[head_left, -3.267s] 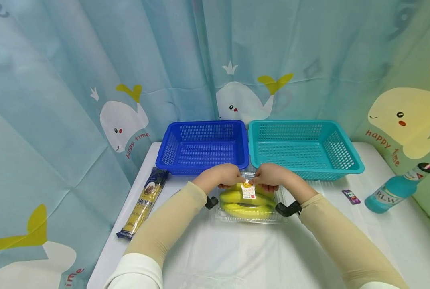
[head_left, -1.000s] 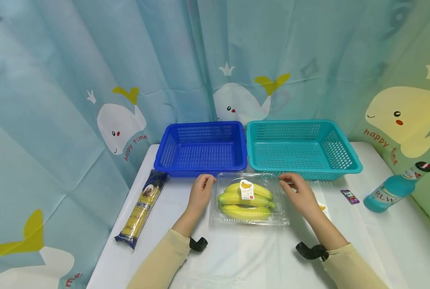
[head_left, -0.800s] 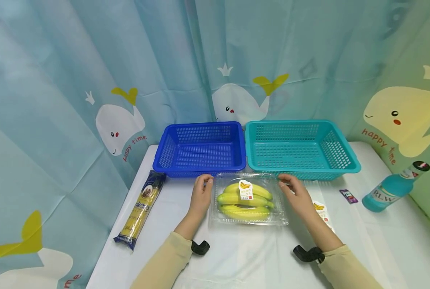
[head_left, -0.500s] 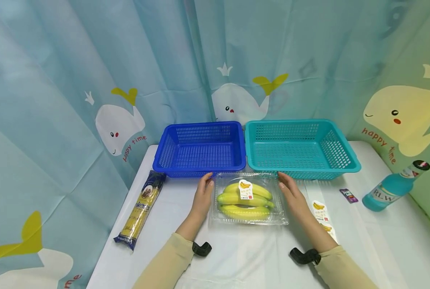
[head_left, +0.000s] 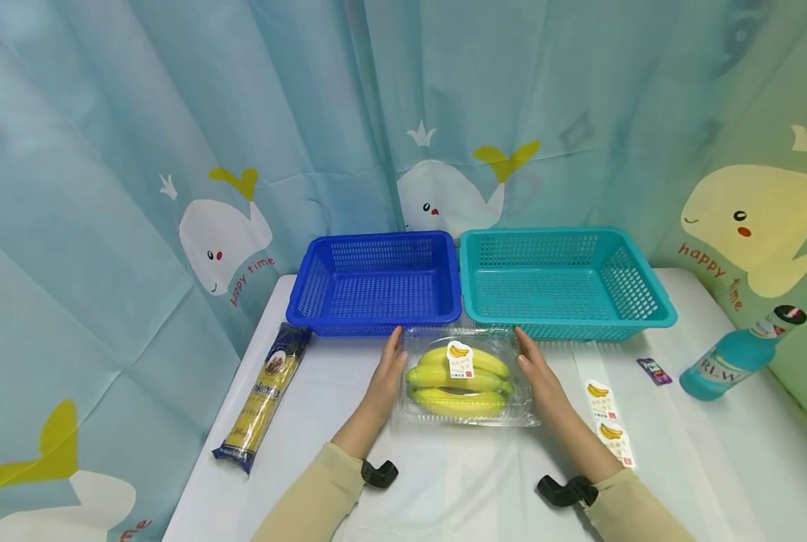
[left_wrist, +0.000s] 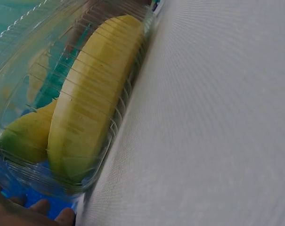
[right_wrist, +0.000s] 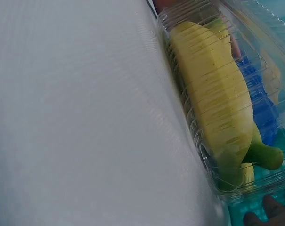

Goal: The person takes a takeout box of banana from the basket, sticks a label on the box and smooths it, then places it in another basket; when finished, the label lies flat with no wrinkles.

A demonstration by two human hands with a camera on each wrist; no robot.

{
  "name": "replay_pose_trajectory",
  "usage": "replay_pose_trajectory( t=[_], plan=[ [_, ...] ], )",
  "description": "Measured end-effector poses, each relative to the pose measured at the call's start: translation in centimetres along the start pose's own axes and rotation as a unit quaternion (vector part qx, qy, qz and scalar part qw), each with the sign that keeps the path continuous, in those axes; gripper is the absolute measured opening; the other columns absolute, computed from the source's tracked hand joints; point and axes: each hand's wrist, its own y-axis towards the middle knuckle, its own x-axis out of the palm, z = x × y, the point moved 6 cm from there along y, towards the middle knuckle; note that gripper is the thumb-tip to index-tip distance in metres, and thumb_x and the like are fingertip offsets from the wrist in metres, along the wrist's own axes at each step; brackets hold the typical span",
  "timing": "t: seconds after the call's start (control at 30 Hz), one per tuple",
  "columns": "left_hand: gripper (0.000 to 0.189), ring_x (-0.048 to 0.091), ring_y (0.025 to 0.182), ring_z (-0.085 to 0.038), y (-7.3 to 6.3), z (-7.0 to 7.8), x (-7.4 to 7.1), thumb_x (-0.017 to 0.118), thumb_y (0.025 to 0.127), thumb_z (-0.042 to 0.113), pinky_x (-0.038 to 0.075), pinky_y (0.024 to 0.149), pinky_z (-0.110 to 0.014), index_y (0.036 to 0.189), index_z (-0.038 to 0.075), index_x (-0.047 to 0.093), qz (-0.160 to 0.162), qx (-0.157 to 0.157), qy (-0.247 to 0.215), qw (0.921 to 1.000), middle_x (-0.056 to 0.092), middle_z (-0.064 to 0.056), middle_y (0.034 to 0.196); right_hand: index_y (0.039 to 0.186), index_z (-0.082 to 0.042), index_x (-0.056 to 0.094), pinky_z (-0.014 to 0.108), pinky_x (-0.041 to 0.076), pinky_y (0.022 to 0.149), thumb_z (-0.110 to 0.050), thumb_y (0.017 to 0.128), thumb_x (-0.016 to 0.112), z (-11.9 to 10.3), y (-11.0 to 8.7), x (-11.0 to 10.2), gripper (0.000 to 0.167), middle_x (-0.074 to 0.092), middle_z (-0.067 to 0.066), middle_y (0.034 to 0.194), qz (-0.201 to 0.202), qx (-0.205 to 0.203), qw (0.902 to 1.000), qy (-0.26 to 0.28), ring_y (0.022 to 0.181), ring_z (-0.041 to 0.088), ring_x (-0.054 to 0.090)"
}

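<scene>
A clear plastic box (head_left: 467, 415) of yellow-green bananas (head_left: 459, 403) sits in the middle of the table in the head view, a white banana sticker (head_left: 461, 364) on its lid. My left hand (head_left: 385, 384) lies along the box's left side, fingers fairly straight. On the opposite side my right hand (head_left: 540, 380) mirrors it, thumb nearer me and fingers reaching toward the far corner. The left wrist view shows fingertips (left_wrist: 40, 206) right at the box's end, and the right wrist view shows right fingertips (right_wrist: 270, 207) by the other end. Palms are hidden.
Behind the box stand a blue basket (head_left: 385, 290) and a teal basket (head_left: 546, 290). A yellow spaghetti pack (head_left: 263, 399) lies at left. To the right are a strip of banana stickers (head_left: 601, 400), a small purple packet (head_left: 654, 371) and an upright blue bottle (head_left: 725, 365).
Both hands were at the sticker on the lid, then came away to the sides. Since then their fingers have straightened and drawn in against the box. More of the sticker strip shows.
</scene>
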Motion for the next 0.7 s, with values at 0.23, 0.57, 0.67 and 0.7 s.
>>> replay_pose_trajectory(
  t=[0.23,0.57,0.67,0.7],
  plan=[
    [0.057,0.014,0.153,-0.034,0.1,-0.1,0.4,0.032,0.107,0.034,0.012,0.121,-0.062,0.16,0.029,0.01,-0.001,0.0,-0.011,0.9999,0.009,-0.005,0.167,0.159,-0.009,0.014,0.069,0.005,0.116,-0.014,0.105,0.037,0.4,0.1,0.2,0.059,0.008,0.02,0.166,-0.004,0.012,0.9999,0.011,0.15,0.047,0.003],
    [0.059,0.009,0.154,-0.036,-0.4,0.6,1.0,0.034,0.105,0.039,0.009,0.119,-0.066,0.159,0.032,0.012,-0.007,0.003,-0.006,1.0,0.006,-0.003,0.168,0.159,-0.01,0.017,0.017,0.018,0.119,-0.01,0.103,0.046,-0.3,-0.2,0.0,0.063,0.011,0.015,0.166,-0.001,0.001,1.0,0.002,0.153,0.035,0.009],
    [0.06,0.013,0.153,-0.035,-0.7,0.8,1.1,0.036,0.104,0.038,0.011,0.119,-0.064,0.159,0.033,0.012,-0.004,0.002,-0.015,0.9999,0.007,-0.002,0.167,0.158,-0.009,0.02,0.001,0.022,0.107,-0.007,0.102,0.048,-0.8,-0.3,-0.2,0.063,0.014,0.018,0.165,0.001,-0.022,0.9998,0.004,0.152,0.028,0.014],
    [0.06,0.014,0.153,-0.035,-0.8,0.9,1.2,0.037,0.104,0.037,0.011,0.12,-0.064,0.159,0.032,0.012,-0.004,0.002,-0.018,0.9998,0.007,-0.002,0.167,0.158,-0.008,0.02,0.001,0.024,0.107,-0.007,0.102,0.048,-1.0,-0.3,-0.3,0.063,0.014,0.019,0.165,0.001,-0.028,0.9996,0.006,0.152,0.028,0.015]
  ],
)
